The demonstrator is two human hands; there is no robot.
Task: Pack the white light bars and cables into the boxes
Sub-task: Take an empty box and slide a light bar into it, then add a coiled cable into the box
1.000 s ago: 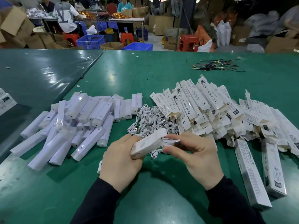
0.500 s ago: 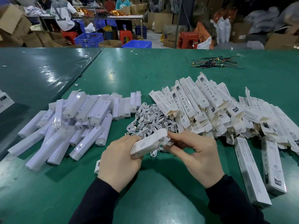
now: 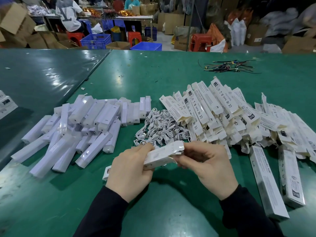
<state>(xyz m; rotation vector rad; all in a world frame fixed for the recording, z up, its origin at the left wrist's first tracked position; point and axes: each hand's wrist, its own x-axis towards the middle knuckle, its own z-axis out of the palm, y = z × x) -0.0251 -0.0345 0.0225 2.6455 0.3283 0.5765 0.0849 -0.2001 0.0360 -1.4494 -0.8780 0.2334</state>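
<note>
My left hand (image 3: 131, 173) is curled round the near end of a white box (image 3: 162, 155), fingers wrapped underneath and thumb on top. My right hand (image 3: 207, 165) pinches the far end, fingertips at the flap there (I cannot tell whether the flap is tucked in). The box hangs slightly tilted above the green table (image 3: 153, 211), clear of its surface.

Just beyond the box lies a tangle of white cables (image 3: 159, 129). To the left of them is a loose heap of white light bars (image 3: 73, 129), lying every which way. To the right is a bigger heap of flat, unfilled boxes (image 3: 222, 113), printed sides up. Two closed boxes (image 3: 268, 189) lie side by side near my right wrist. Far across the table sits a small bundle of coloured wires (image 3: 229, 66).
</note>
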